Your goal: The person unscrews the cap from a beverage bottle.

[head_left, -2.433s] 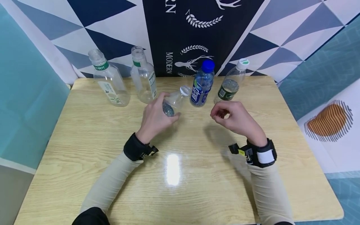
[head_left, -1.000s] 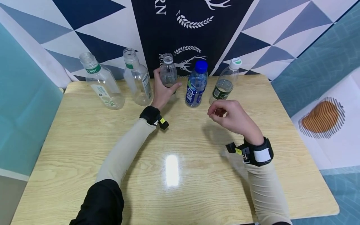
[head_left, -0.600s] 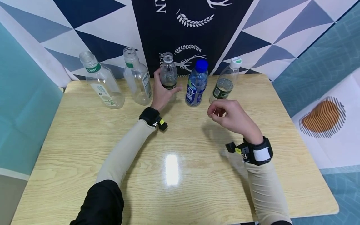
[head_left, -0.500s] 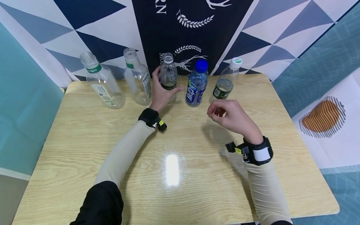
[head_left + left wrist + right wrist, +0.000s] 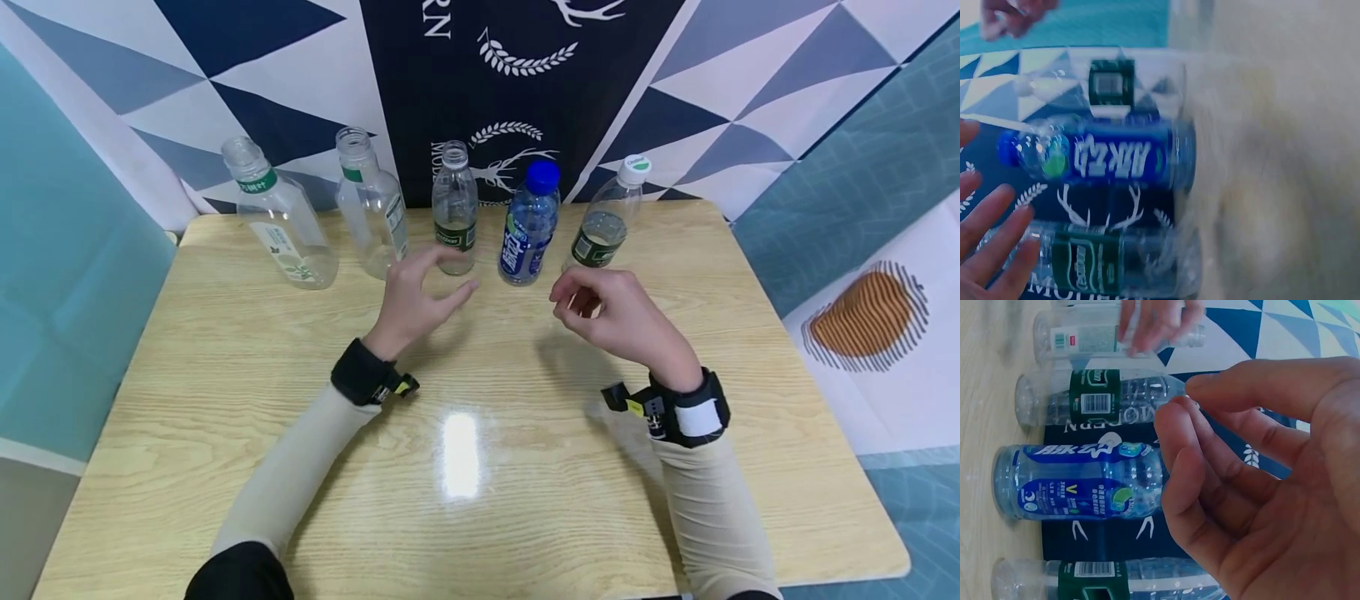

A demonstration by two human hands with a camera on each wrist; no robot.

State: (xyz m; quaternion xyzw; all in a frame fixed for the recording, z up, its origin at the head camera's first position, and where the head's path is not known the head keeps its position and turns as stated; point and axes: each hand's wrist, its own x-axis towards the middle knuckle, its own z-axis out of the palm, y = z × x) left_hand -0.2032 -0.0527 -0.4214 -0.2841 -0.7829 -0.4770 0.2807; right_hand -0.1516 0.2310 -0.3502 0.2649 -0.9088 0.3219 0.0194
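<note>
On the table [image 5: 540, 517], two green-necked bottles [image 5: 288, 237], the blue-capped bottle [image 5: 529, 229] and the white-capped bottle [image 5: 604, 221], its base masked by the right hand [image 5: 618, 312], flanked the middle bottle [image 5: 454, 200], near which the left hand [image 5: 412, 302] had its fingers spread, the right's being curled toward the thumb.

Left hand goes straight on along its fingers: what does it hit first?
Left hand would likely meet the middle uncapped clear plastic bottle with a dark-green label first; depth is hard to judge.
</note>
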